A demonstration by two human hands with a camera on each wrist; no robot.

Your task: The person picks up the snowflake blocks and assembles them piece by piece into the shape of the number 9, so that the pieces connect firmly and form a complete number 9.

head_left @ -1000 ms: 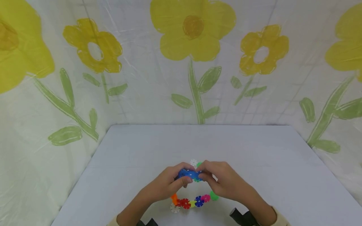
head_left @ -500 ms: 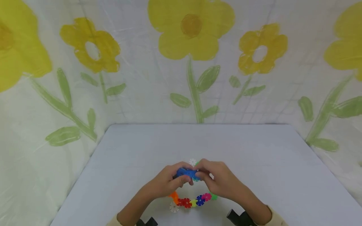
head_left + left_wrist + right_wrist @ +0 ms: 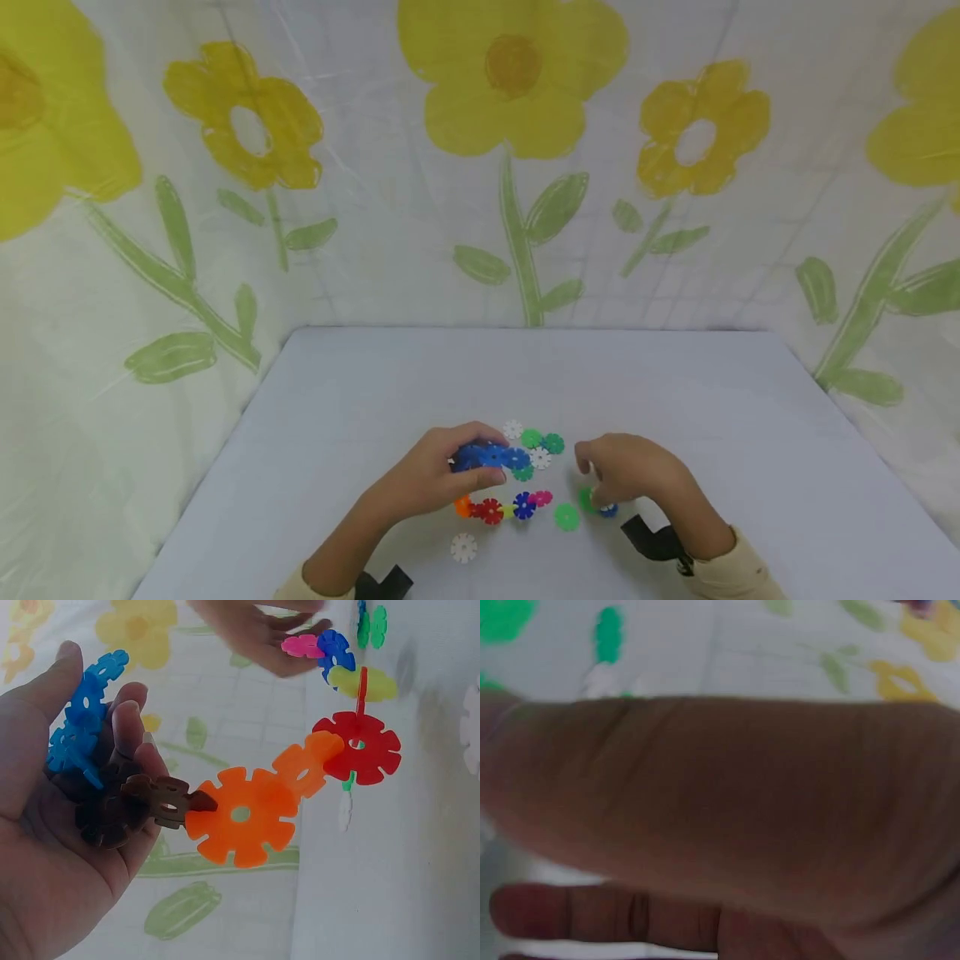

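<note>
My left hand [image 3: 435, 471] grips one end of a chain of interlocking notched plastic discs. Blue discs [image 3: 493, 455] show between its thumb and fingers. In the left wrist view, dark brown discs [image 3: 166, 793] lie against the palm, and the chain runs on through orange discs [image 3: 259, 834], a red disc [image 3: 375, 761], yellow, dark blue and pink. My right hand [image 3: 630, 468] is apart from the chain, fingers loosely bent, low over a green disc [image 3: 586, 498] and a blue disc [image 3: 609, 510]. The right wrist view is mostly filled by a blurred part of that hand.
Behind the chain lie a white disc [image 3: 513, 429], a green disc [image 3: 532, 438], a darker green disc [image 3: 555, 443] and another white disc [image 3: 540, 457]. A light green disc [image 3: 567, 517] and a white disc [image 3: 464, 547] lie nearer. A flowered sheet [image 3: 375, 250] hangs behind the white table [image 3: 337, 383].
My right hand has let go of the blue end of the chain and moved right and down to the loose discs. The left hand still holds the chain, nearly in place.
</note>
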